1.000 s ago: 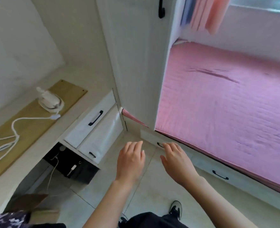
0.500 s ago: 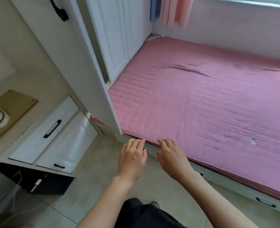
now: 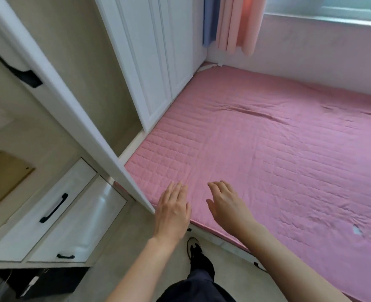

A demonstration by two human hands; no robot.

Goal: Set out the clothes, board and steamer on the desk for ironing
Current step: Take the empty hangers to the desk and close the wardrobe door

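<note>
Bed (image 3: 267,160) right, drawers (image 3: 56,214) left, open door (image 3: 71,110) between

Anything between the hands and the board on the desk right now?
Yes. The open wardrobe door cuts between them: left hand and right hand are over the pink mattress beyond it, the board behind it.

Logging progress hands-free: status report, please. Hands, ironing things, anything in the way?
Left hand open, right hand open, both empty over pink mattress edge. Board far left; no clothes in view. Open wardrobe door close beside left hand.
</note>
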